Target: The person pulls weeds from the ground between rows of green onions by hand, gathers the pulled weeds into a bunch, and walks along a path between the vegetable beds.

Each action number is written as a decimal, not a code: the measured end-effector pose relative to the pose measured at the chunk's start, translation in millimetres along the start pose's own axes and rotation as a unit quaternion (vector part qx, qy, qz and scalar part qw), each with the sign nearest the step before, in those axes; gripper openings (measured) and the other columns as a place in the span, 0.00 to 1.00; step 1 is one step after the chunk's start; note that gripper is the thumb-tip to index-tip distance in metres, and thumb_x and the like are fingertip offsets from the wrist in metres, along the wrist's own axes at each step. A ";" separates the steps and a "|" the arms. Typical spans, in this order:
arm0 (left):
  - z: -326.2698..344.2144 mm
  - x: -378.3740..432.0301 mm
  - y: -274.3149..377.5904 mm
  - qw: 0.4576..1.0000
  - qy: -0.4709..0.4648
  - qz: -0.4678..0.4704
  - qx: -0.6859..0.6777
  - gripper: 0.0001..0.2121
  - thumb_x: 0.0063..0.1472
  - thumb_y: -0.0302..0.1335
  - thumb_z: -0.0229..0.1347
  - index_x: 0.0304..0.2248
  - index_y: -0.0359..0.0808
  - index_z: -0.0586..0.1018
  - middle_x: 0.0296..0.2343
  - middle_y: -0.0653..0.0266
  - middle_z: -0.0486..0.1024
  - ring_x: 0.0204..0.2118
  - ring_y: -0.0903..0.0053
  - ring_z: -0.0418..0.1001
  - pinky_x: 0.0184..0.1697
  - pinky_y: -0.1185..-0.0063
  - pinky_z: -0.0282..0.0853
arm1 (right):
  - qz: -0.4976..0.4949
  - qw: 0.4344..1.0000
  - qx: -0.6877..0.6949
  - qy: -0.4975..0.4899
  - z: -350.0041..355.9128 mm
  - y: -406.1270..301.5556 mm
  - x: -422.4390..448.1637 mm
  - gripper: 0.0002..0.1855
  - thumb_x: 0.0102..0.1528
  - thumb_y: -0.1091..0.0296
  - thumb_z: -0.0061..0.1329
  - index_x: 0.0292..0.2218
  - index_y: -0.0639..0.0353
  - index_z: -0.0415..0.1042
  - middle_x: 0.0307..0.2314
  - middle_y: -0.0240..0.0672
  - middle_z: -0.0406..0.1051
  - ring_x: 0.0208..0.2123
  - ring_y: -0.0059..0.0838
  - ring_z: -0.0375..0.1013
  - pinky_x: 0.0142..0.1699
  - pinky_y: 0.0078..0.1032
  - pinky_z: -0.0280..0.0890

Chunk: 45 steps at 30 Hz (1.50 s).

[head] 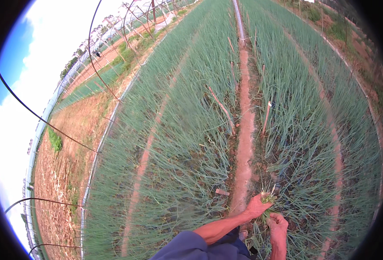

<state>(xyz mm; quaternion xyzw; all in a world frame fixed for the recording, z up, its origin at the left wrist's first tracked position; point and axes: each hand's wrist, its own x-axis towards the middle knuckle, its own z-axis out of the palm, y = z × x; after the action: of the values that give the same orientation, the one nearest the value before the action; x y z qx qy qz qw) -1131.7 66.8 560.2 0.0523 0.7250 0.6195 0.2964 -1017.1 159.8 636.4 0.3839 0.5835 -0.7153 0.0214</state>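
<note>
My left hand [257, 206], its arm stretched in from the lower left, is closed around a small bunch of green plants [268, 197]. Pale stem or root ends stick up from this bunch, and its leaves hang below the fist. Just below and to the right is my right hand [278, 224], thumb and fingers drawn together beside the hanging leaves. Whether those fingers pinch a leaf is too small to tell. Both hands are above the right-hand bed of thin-leaved onion-like plants [303, 191], close to the edge of the dirt path.
A narrow reddish dirt path [244, 149] runs between the beds. Wooden stakes stand along it, one leaning [222, 109] and another upright [267, 118]. A flat brown piece [222, 192] lies left of the path. Curved hoops [45, 120] arch at the far left.
</note>
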 end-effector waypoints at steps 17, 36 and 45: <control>-156.3 -11.6 -124.0 0.927 0.209 -0.291 0.111 0.14 0.46 0.34 0.59 0.27 0.30 0.79 0.21 0.60 0.76 0.23 0.75 0.72 0.28 0.75 0.67 | 0.163 0.977 0.040 0.128 -96.1 101.6 -28.2 0.14 0.51 0.75 0.48 0.41 0.65 0.65 0.28 0.35 0.66 0.25 0.24 0.64 0.27 0.21 0.56; -170.7 -21.6 -98.9 0.946 0.160 -0.267 0.091 0.13 0.48 0.33 0.59 0.23 0.28 0.78 0.19 0.62 0.75 0.20 0.76 0.70 0.25 0.75 0.65 | 0.157 0.783 -0.570 0.196 -178.3 278.0 -81.4 0.19 0.54 0.69 0.39 0.47 0.56 0.69 0.40 0.41 0.71 0.41 0.40 0.69 0.48 0.38 0.63; -177.0 -13.9 -118.2 0.942 0.159 -0.289 0.064 0.13 0.47 0.32 0.60 0.25 0.28 0.79 0.21 0.60 0.76 0.21 0.75 0.72 0.26 0.75 0.66 | 0.204 0.875 -0.309 0.312 -159.1 259.1 -81.6 0.17 0.55 0.67 0.40 0.45 0.57 0.70 0.38 0.40 0.71 0.39 0.39 0.69 0.46 0.37 0.63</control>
<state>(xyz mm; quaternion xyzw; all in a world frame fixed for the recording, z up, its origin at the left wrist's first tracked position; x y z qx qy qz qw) -1173.3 -119.8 465.4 -0.2391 0.7850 0.4596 0.3396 -752.2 178.8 467.3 0.6714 0.6600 -0.3215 0.1017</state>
